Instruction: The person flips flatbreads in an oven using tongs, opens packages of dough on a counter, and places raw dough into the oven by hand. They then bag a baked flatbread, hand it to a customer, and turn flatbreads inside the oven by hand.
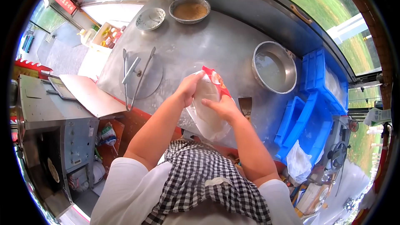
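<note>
Both my hands hold a white plastic bag (pixel 210 124) with red printing at its top, in front of my apron and above the metal table's near edge. My left hand (pixel 189 86) grips the bag's upper left side. On the right side, my right hand (pixel 221 107) is closed on it, thumb across the front. The bag's lower part hangs down. What fills it is pale, and I cannot make out what it is. Just right of my right hand lies a flat scraper (pixel 245 106) with a dark blade.
Metal tongs (pixel 151 60) lie over a round plate (pixel 155 84) at left. Toward the back stand a bowl of brown powder (pixel 190 11) and a patterned bowl (pixel 150 19). A metal basin (pixel 259 68) with cloudy liquid and blue crates (pixel 313 73) stand at right.
</note>
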Demonstrator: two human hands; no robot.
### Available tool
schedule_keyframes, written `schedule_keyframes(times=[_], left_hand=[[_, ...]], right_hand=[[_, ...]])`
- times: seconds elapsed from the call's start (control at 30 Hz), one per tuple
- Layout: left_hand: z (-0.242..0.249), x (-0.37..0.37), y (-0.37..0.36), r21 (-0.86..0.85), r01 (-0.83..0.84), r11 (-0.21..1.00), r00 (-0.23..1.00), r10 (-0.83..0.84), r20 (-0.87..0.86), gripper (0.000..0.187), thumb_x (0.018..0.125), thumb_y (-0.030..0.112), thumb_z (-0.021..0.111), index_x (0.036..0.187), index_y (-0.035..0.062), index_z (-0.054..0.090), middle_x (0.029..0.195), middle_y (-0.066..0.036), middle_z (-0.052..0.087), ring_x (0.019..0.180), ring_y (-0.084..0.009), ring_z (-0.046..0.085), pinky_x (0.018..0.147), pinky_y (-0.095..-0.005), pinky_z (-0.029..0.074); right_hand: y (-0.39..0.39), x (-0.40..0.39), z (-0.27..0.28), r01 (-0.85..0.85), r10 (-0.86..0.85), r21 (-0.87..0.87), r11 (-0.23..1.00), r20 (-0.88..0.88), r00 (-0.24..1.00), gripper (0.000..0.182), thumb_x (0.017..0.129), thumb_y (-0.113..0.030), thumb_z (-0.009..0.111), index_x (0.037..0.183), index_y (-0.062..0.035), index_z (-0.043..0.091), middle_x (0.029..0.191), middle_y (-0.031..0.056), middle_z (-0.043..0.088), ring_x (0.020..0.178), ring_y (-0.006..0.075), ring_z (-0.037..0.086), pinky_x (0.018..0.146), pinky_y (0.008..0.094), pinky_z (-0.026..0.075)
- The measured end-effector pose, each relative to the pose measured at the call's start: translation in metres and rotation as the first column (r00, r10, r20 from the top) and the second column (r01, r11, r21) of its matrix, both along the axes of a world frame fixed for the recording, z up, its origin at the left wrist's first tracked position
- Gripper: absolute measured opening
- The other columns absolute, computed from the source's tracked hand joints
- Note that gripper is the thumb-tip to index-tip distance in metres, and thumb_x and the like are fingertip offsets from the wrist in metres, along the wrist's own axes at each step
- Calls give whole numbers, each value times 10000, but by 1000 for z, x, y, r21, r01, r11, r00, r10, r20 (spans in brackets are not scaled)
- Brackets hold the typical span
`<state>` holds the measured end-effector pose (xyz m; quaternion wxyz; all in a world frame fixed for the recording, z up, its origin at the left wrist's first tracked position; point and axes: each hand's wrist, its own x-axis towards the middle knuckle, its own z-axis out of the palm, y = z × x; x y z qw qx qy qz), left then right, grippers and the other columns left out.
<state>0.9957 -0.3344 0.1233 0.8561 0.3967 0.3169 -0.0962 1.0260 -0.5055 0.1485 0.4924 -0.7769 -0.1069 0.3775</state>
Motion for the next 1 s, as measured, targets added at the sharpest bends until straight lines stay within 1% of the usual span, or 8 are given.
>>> schedule_keyframes(times=[0.1, 0.33, 0.4, 0.5, 0.6, 0.77, 0.9, 1.0], left_hand=[[-4, 1, 1, -8, 5, 1000, 1000, -5, -24, 375, 985, 309, 499, 1223, 35, 595, 1200, -131, 653, 1100, -263, 640, 987, -430, 500], [5, 1, 22, -252, 128, 959, 990, -137, -16, 425, 925, 351, 558, 1214, 42, 589, 1190, -136, 655, 1100, -274, 642, 1000, -435, 501], [9, -2, 23, -193, 149, 970, 989, -145, 34, 489, 947, 418, 569, 1258, 41, 576, 1214, -130, 653, 1119, -271, 638, 1014, -429, 492], [7, -5, 20, -138, 173, 975, 983, -162, 89, 548, 958, 477, 564, 1292, 43, 564, 1233, -123, 651, 1134, -269, 633, 1026, -425, 483], [6, -8, 20, -190, 205, 960, 974, -181, 139, 592, 961, 528, 549, 1308, 49, 558, 1259, -116, 638, 1161, -265, 616, 1035, -416, 473], [-6, -7, 33, -356, 276, 893, 948, -191, 254, 665, 953, 604, 506, 1338, 64, 541, 1312, -118, 617, 1191, -271, 608, 1043, -441, 469], [1, -6, 30, -286, 291, 913, 948, -234, 217, 708, 946, 646, 476, 1359, 73, 533, 1331, -125, 607, 1210, -295, 596, 1059, -464, 454], [-7, -6, 23, -268, 283, 921, 954, -243, 175, 764, 948, 680, 421, 1393, 66, 507, 1356, -137, 589, 1241, -315, 576, 1079, -482, 433]], right_hand=[[5, 5, 16, 27, -30, -17, 999, -140, 990, 609, 791, -367, 809, 1251, -18, 614, 1162, 152, 681, 1104, 255, 647, 949, 370, 491], [13, 1, 10, 18, -21, 120, 993, 31, 999, 726, 765, -299, 842, 1339, 1, 514, 1247, 150, 636, 1140, 244, 621, 973, 358, 486], [10, 9, 3, -44, 42, 248, 968, 13, 999, 735, 753, -283, 852, 1336, 6, 511, 1249, 156, 634, 1152, 255, 618, 980, 364, 484], [4, 4, 8, -45, 44, 244, 969, 11, 999, 756, 752, -319, 845, 1334, 20, 501, 1256, 185, 623, 1170, 290, 610, 988, 379, 479], [3, -5, 6, -17, -7, 134, 991, 173, 985, 780, 756, -359, 834, 1336, 29, 488, 1257, 217, 616, 1177, 326, 606, 995, 402, 473], [5, -14, -1, -57, 12, 149, 987, 290, 957, 870, 751, -404, 828, 1385, 32, 421, 1303, 252, 571, 1238, 365, 559, 1026, 420, 449], [-1, -10, -3, -41, 13, 69, 997, 367, 930, 957, 739, -403, 835, 1444, 12, 339, 1404, 259, 480, 1310, 375, 489, 1061, 423, 425], [-8, -9, 14, -46, -17, 120, 992, 472, 881, 1085, 714, -374, 858, 1512, -10, 218, 1493, 260, 373, 1376, 385, 412, 1104, 425, 387]])
